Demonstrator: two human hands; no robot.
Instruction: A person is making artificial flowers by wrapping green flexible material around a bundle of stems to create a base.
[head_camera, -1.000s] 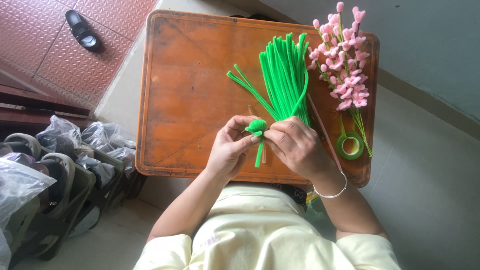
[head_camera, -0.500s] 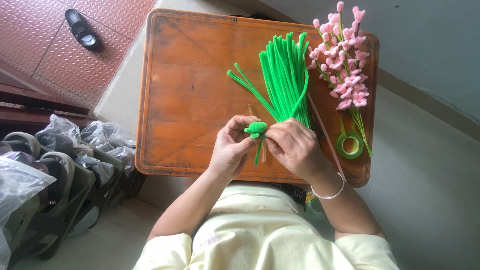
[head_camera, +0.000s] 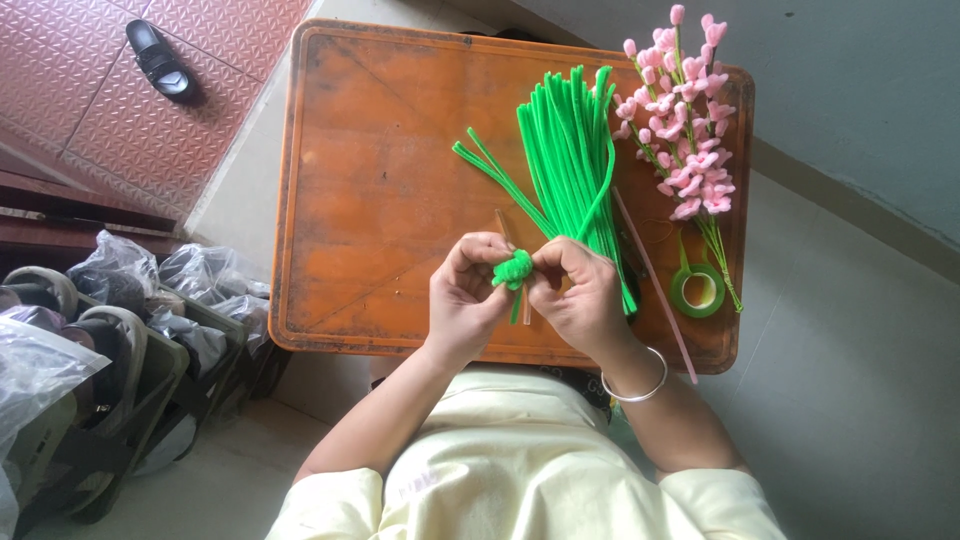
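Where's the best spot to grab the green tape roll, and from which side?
Grip the tape roll across its outer rim, coming straight down from above: it lies flat on the table with its hole facing up. Approach from its right, since the pink stick lies close on its left and flower stems cross it.

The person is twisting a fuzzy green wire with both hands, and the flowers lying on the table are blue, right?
Not quite. The flowers are pink, not blue, as the head view shows. The rest holds: left hand and right hand pinch the fuzzy green wire over the table.

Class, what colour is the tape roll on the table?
Green, seen in the head view: the tape roll.
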